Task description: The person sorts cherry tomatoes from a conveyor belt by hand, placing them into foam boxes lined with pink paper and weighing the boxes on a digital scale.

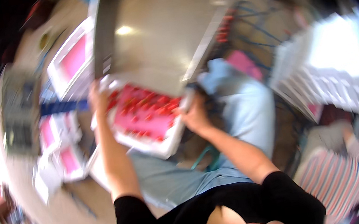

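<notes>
A white box [169,148] with a pink lining [147,124] lies tilted over my lap at the near end of a metal-edged table. Many small red fruits [161,107] are scattered over the lining, mostly along its far and right parts; blur hides their exact kind. My left hand [96,99] is closed at the box's far left side, its fingers smeared. On the right side my right hand [195,113] grips the box's edge, close to a grey piece [189,97] at the table's corner that I cannot make out.
Ahead is the shiny beige tabletop [157,38] with raised metal edges. More pink-lined white boxes [72,58] stand at the left. A stack of white crates [327,71] is on the right, near a person in a striped top [335,178]. Blue straps [258,26] lie on the floor.
</notes>
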`<act>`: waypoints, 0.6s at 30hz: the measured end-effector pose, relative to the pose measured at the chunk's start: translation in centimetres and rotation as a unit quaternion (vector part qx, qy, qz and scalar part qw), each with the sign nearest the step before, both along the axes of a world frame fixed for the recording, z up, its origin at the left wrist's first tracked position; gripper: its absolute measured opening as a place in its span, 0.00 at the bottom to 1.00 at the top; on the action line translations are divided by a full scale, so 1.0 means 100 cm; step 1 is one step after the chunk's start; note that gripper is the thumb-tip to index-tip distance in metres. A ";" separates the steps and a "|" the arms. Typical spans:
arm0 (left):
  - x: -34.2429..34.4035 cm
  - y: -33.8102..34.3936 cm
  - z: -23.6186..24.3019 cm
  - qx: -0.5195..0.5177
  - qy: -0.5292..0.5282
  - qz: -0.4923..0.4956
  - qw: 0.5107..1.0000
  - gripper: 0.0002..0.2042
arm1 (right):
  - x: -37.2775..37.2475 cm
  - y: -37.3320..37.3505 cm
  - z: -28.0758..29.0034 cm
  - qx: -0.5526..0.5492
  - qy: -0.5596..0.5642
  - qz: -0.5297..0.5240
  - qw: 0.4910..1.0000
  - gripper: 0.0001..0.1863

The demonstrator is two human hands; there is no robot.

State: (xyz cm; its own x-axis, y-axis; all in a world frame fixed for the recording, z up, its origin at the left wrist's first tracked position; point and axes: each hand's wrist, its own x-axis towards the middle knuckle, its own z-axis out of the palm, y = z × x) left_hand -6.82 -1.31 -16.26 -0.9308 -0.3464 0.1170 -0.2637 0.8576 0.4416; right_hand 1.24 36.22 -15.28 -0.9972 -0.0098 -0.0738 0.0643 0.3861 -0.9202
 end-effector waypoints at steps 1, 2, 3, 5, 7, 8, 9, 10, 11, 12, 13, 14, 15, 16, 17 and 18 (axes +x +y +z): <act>-0.006 -0.002 0.006 0.026 0.000 0.058 0.998 0.30 | -0.004 -0.003 -0.009 0.010 0.041 0.033 0.999 0.40; -0.005 0.002 0.011 0.016 -0.001 0.061 0.998 0.31 | -0.001 -0.006 -0.015 0.025 0.049 0.037 0.998 0.43; -0.003 -0.003 0.016 0.011 -0.034 0.076 0.996 0.30 | 0.002 -0.013 -0.019 0.041 0.063 0.034 0.997 0.45; 0.010 -0.016 0.020 -0.022 -0.055 0.086 0.995 0.28 | 0.009 -0.023 -0.024 0.044 0.060 0.057 0.996 0.49; 0.025 -0.019 0.021 -0.019 -0.045 0.088 0.995 0.27 | 0.013 -0.022 -0.023 0.039 0.032 0.076 0.996 0.49; 0.026 -0.017 0.022 0.001 -0.051 0.100 0.994 0.27 | 0.014 -0.018 -0.022 0.037 0.031 0.086 0.995 0.48; 0.026 -0.021 0.027 0.005 -0.054 0.107 0.993 0.27 | 0.014 -0.019 -0.020 0.033 0.037 0.091 0.995 0.48; 0.023 -0.020 0.030 0.012 -0.057 0.110 0.992 0.27 | 0.013 -0.016 -0.020 0.029 0.033 0.093 0.995 0.48; 0.022 -0.018 0.033 0.019 -0.061 0.113 0.992 0.28 | 0.013 -0.015 -0.019 0.025 0.030 0.093 0.995 0.48; 0.018 -0.012 0.039 -0.014 -0.045 0.124 0.991 0.27 | 0.011 -0.011 -0.020 0.025 0.026 0.091 0.995 0.48; 0.013 -0.006 0.047 -0.003 -0.034 0.138 0.990 0.26 | 0.009 -0.008 -0.021 0.027 0.024 0.089 0.995 0.48; 0.008 -0.002 0.055 0.007 -0.023 0.152 0.988 0.25 | 0.007 -0.005 -0.023 0.029 0.021 0.086 0.996 0.48; 0.005 -0.001 0.066 0.014 -0.010 0.169 0.986 0.24 | 0.006 -0.004 -0.023 0.028 0.019 0.086 0.996 0.47; 0.003 -0.005 0.074 0.066 0.021 0.188 0.980 0.23 | 0.006 -0.005 -0.023 0.023 0.005 0.085 0.996 0.48; 0.002 -0.011 0.078 0.135 0.059 0.173 0.974 0.21 | 0.006 -0.007 -0.023 0.018 0.004 0.086 0.996 0.48; 0.000 -0.019 0.082 0.203 0.098 0.156 0.961 0.20 | 0.007 -0.009 -0.023 0.014 0.003 0.086 0.996 0.48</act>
